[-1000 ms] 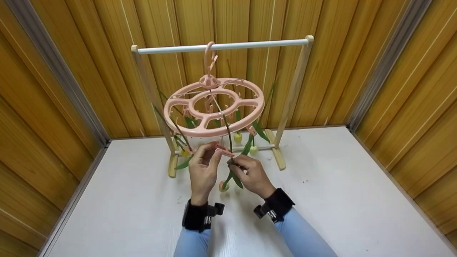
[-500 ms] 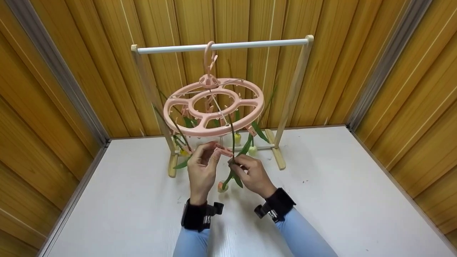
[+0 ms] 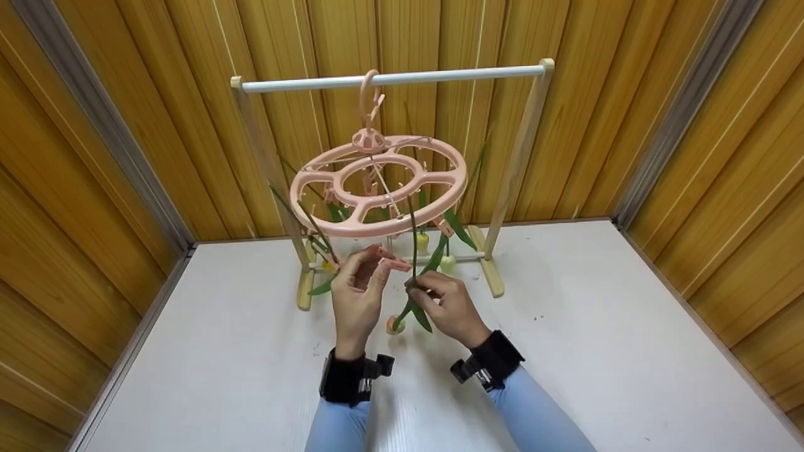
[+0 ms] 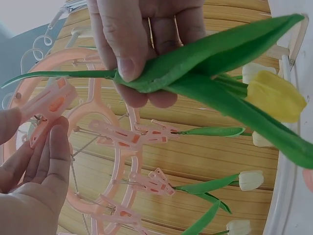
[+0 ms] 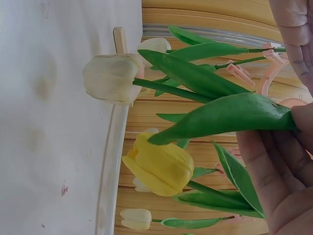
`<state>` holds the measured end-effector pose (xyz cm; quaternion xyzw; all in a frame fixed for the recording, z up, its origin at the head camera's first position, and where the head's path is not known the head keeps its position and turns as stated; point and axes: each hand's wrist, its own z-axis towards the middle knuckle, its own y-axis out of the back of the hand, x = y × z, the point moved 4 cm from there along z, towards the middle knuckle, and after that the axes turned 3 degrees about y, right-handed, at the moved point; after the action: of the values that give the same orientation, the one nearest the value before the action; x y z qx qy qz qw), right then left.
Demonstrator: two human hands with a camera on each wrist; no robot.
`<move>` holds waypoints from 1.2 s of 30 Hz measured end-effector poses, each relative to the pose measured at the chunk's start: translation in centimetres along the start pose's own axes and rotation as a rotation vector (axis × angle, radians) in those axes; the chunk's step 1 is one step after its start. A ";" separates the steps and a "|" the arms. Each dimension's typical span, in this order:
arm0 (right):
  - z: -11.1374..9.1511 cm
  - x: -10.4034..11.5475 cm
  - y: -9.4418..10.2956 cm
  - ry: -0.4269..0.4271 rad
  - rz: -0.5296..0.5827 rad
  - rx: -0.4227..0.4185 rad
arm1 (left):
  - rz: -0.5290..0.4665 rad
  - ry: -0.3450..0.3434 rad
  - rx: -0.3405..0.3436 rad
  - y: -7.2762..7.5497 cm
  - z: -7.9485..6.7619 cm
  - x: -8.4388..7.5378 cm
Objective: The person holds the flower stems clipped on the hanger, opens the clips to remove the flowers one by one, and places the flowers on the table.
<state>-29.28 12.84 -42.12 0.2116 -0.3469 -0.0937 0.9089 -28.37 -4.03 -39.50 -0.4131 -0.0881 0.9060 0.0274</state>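
Note:
My left hand (image 3: pixel 357 307) pinches a pink clothes peg (image 3: pixel 394 264) between thumb and fingers, under the front rim of a round pink clip hanger (image 3: pixel 355 230). In the left wrist view that peg (image 4: pixel 49 100) lies close beside a green stem (image 4: pixel 63 74). My right hand (image 3: pixel 453 307) pinches an artificial tulip (image 3: pixel 395 324) near its leaves, just right of the peg. Its flower hangs down and its bare stem points up past the hanger's rim. From the right wrist, a large leaf (image 5: pixel 230 120) shows at the fingertips and covers part of the stem.
A stand with a white rail (image 3: pixel 440 76) and wooden legs (image 3: pixel 491 276) carries the hanger by its hook. Several tulips hang upside down from other pegs, among them a yellow one (image 5: pixel 161 166) and a white one (image 4: pixel 251 180). Below is a white table (image 3: pixel 207 351).
My right hand has moved slightly to the right with the tulip, and the stem stands farther right of the peg. My left hand has stayed nearly still, holding the peg.

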 end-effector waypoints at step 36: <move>-4.5 -0.5 3.5 -0.024 -0.025 -0.015 | -0.049 0.113 -0.077 0.3 0.0 -0.3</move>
<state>-26.52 17.58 -43.86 0.2081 -0.3544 -0.1103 0.9049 -28.14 -4.40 -39.37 -0.4621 -0.1313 0.8762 0.0386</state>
